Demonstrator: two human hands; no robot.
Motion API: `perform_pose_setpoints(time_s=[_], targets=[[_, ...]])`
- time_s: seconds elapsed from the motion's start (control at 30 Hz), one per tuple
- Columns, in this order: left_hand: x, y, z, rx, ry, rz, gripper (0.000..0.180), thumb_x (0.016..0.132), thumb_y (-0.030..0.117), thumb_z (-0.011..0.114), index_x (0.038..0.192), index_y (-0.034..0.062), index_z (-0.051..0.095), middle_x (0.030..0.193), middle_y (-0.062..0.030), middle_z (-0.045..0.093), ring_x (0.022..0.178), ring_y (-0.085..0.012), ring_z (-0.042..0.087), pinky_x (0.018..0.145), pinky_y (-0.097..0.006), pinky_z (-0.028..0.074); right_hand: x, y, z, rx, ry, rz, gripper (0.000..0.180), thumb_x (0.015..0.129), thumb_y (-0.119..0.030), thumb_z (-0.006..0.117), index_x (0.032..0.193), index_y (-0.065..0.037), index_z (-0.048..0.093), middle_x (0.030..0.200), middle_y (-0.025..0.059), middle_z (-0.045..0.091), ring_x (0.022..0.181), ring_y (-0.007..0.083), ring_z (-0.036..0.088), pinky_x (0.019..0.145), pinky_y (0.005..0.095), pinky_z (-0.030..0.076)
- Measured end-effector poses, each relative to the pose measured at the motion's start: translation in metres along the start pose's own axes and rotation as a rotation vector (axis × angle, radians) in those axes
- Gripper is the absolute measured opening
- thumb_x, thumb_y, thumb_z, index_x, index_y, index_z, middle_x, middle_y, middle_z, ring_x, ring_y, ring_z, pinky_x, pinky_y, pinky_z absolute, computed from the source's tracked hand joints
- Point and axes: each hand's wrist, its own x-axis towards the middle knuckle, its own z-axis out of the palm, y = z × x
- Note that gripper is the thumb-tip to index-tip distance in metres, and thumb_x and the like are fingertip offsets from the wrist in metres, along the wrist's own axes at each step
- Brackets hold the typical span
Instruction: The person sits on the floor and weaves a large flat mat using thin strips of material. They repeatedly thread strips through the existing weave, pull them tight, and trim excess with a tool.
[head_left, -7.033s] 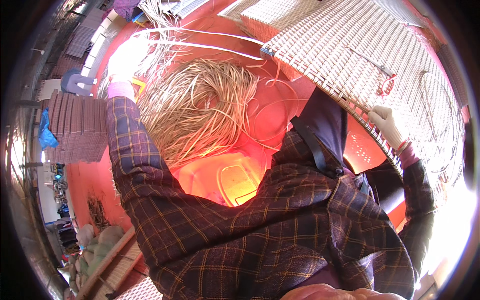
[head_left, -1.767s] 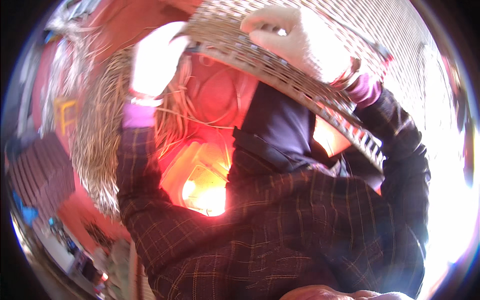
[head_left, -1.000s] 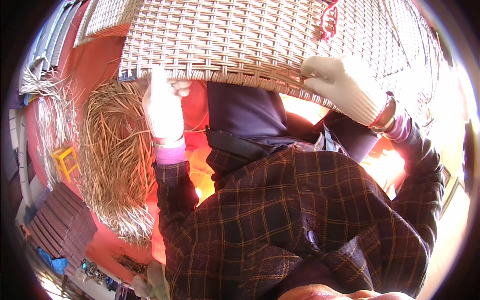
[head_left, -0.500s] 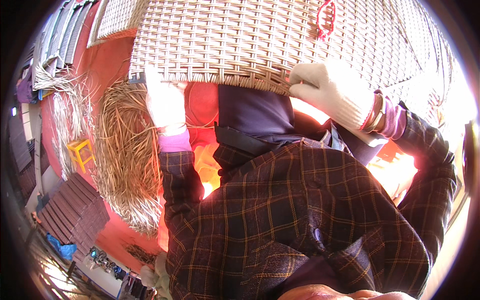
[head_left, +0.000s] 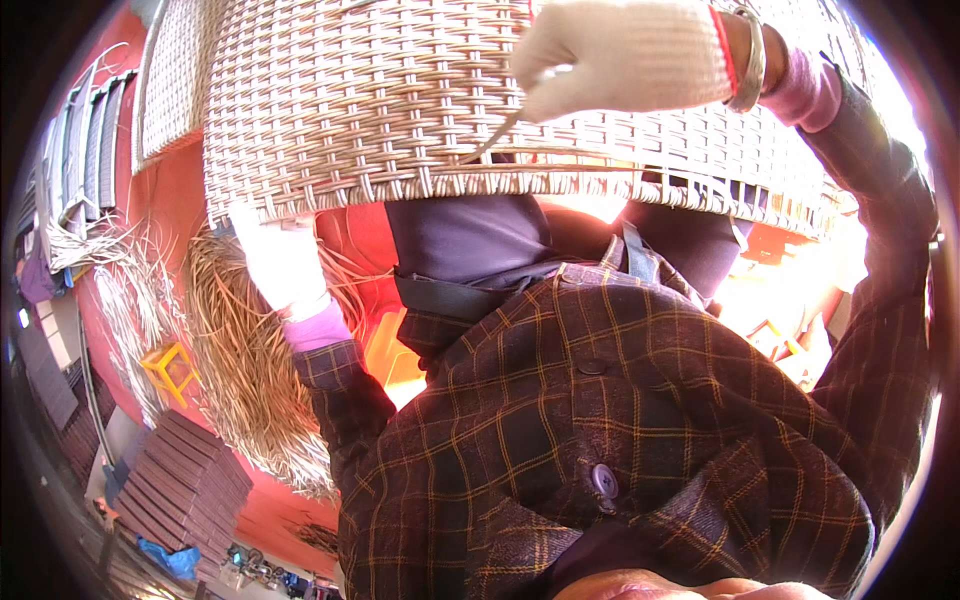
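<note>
A large pale woven wicker panel (head_left: pixel 330 110) lies across my lap, its bound edge toward me. My right hand (head_left: pixel 630 60), in a white knit glove with a bangle at the wrist, is raised over the weave. Its fingers are closed on a thin wicker strand (head_left: pixel 500 135) that runs down to the panel near the edge. My left hand (head_left: pixel 280 265), also gloved, grips the panel's near left corner; bright light washes out its fingers, and some are hidden at the edge.
A big bundle of tan strands (head_left: pixel 245 350) lies left of my legs on the red floor (head_left: pixel 175 190). Beyond it are a small yellow stool (head_left: pixel 170 373), pale loose strands (head_left: pixel 130 290), stacked brown slatted pieces (head_left: pixel 185 470) and another woven piece (head_left: pixel 175 80).
My right hand has lifted from the panel's edge to above the weave, drawing a strand with it. The panel sits lower and further left in the picture; my left hand stays at its corner.
</note>
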Motion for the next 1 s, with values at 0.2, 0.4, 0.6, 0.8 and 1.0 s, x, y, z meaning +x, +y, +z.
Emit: perform_pose_setpoints(time_s=[0.2, 0.4, 0.6, 0.8, 1.0], targets=[[-0.023, -0.006, 0.021, 0.742, 0.264, 0.317, 0.056, 0.106, 0.036, 0.045, 0.158, 0.0145, 0.042, 0.113, -0.0047, 0.061, 0.093, -0.0199, 0.058, 0.084, -0.034, 0.05, 0.032, 0.002, 0.062, 0.683, -0.03, -0.512, 0.025, 0.105, -0.02, 0.063, 0.108, 0.004, 0.07, 0.112, 0.0113, 0.072, 0.102, 0.0176, 0.067, 0.092, 0.0319, 0.053], [-0.031, 0.016, 0.06, 1.062, 0.649, 0.655, 0.035, 0.104, 0.038, 0.067, 0.12, 0.0069, 0.067, 0.087, -0.0021, 0.063, 0.069, -0.012, 0.06, 0.056, -0.025, 0.046, 0.048, 0.008, 0.102, 1.141, 0.098, -0.642, 0.023, 0.107, -0.016, 0.058, 0.092, 0.0, 0.063, 0.089, 0.0059, 0.062, 0.085, 0.0147, 0.059, 0.081, 0.0289, 0.049], [0.008, 0.015, 0.088, 2.134, 0.755, 0.541, 0.053, 0.109, 0.049, 0.053, 0.122, -0.0008, 0.068, 0.097, -0.0077, 0.073, 0.075, -0.0152, 0.068, 0.062, -0.029, 0.055, 0.049, 0.013, 0.128, 0.712, 0.629, -0.784, 0.017, 0.104, -0.016, 0.062, 0.113, -0.006, 0.072, 0.104, 0.0094, 0.07, 0.095, 0.0245, 0.067, 0.088, 0.036, 0.054], [0.043, 0.019, 0.08, 1.281, 0.761, 0.417, 0.067, 0.111, 0.057, 0.041, 0.116, -0.0033, 0.07, 0.096, -0.0098, 0.076, 0.07, -0.0173, 0.071, 0.058, -0.031, 0.057, 0.034, 0.006, 0.12, 0.718, 0.489, -0.712, 0.021, 0.105, -0.021, 0.059, 0.103, -0.005, 0.071, 0.086, 0.0133, 0.066, 0.078, 0.032, 0.063, 0.072, 0.0426, 0.049], [0.041, 0.031, 0.057, 1.316, 0.871, 0.448, 0.065, 0.111, 0.055, 0.043, 0.111, -0.0036, 0.069, 0.095, -0.0093, 0.075, 0.068, -0.0169, 0.068, 0.055, -0.033, 0.055, 0.013, 0.002, 0.101, 0.853, 0.38, -0.554, 0.022, 0.105, -0.019, 0.06, 0.09, -0.002, 0.064, 0.075, 0.0115, 0.055, 0.071, 0.0239, 0.053, 0.068, 0.0393, 0.046]])
